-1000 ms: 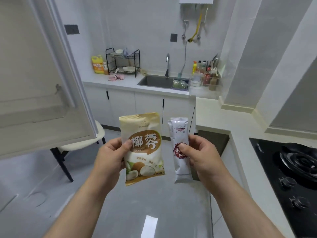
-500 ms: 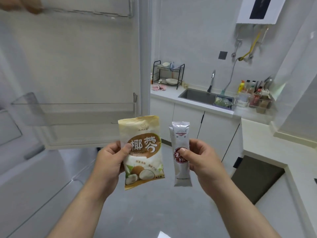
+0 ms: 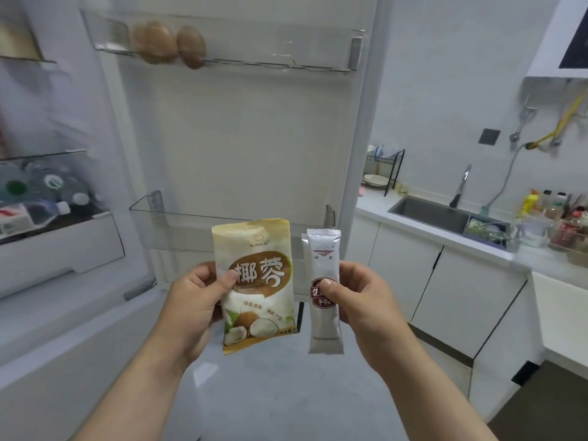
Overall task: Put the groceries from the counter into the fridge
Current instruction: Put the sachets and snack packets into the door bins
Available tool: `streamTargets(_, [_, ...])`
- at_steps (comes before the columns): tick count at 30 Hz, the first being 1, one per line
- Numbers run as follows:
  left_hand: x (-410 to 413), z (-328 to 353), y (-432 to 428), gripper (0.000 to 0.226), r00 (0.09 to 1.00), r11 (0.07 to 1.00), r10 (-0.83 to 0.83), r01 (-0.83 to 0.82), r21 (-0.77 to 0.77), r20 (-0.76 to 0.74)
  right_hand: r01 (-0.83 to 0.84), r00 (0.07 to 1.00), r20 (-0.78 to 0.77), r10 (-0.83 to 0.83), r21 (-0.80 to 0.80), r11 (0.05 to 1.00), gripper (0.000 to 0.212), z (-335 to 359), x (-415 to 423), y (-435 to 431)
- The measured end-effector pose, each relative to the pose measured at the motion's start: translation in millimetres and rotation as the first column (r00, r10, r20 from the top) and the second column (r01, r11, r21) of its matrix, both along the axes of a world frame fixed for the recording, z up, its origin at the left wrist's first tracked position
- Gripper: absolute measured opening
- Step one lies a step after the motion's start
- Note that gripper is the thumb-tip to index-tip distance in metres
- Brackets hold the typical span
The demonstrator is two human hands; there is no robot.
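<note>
Head view now meets fridge door (image 3: 241,138); left hand (image 3: 194,307) still grips coconut packet (image 3: 257,300), right hand (image 3: 366,307) perhaps two sachets (image 3: 324,326).

Left hand (image 3: 194,308) gripping coconut packet (image 3: 256,281), right hand (image 3: 366,308) pinching white sachet (image 3: 324,294), open fridge door (image 3: 241,132)

Fridge shelves (image 3: 38,154) on our left are pure motion smear. The bottles (image 3: 47,189) are just blobs, and a red-and-white carton (image 3: 12,219) gets chopped by the frame edge. The brown lumps (image 3: 168,43) in the top door bin (image 3: 286,63) are too fuzzy to name. Our left hand (image 3: 194,307) hides most of its fingers behind the coconut pouch (image 3: 257,291), same for our right hand (image 3: 366,303) and the sachet (image 3: 323,259), whose small print we can't read.
</note>
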State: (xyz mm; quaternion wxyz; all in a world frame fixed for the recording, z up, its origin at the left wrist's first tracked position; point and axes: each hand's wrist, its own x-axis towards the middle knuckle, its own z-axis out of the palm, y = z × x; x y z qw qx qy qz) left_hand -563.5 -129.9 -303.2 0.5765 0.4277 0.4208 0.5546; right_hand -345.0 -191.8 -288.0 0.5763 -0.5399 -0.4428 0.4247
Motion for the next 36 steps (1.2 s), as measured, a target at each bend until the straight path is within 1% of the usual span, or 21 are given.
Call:
streamTargets(11, [-20,28,48,0.008,0.988,0.986,0.154,-0.155,0.067,0.014,-0.170,0.986,0.018,0.169,0.075,0.983,0.023,27,-19,80])
streamTargets(17, [-30,61,80,0.009,0.972,0.961,0.232,-0.233,0.152,0.022,-0.264,0.964,0.032,0.262,0.137,0.955,0.021,57,-28,123])
streamTargets(21, [-36,82,101,0.009,0.959,0.937,0.282,-0.273,0.220,-0.010,-0.311,0.950,0.052,0.307,0.168,0.935,0.022,71,-36,146])
streamTargets(25, [-47,97,126,0.008,0.955,0.929,0.293,-0.274,0.250,-0.042,-0.327,0.945,0.044,0.324,0.171,0.929,0.022,76,-48,166])
streamTargets(30, [-69,102,156,0.009,0.960,0.938,0.274,-0.253,0.236,-0.059,-0.296,0.955,0.036,0.295,0.156,0.942,0.021,79,-63,185])
streamTargets(33, [-82,101,175,0.010,0.972,0.954,0.225,-0.207,0.219,-0.064,-0.257,0.966,0.039,0.254,0.167,0.952,0.020,82,-72,197])
streamTargets(36, [-94,101,196,0.010,0.982,0.970,0.160,-0.138,0.200,-0.097,-0.224,0.974,0.003,0.226,0.159,0.962,0.018,87,-86,209])
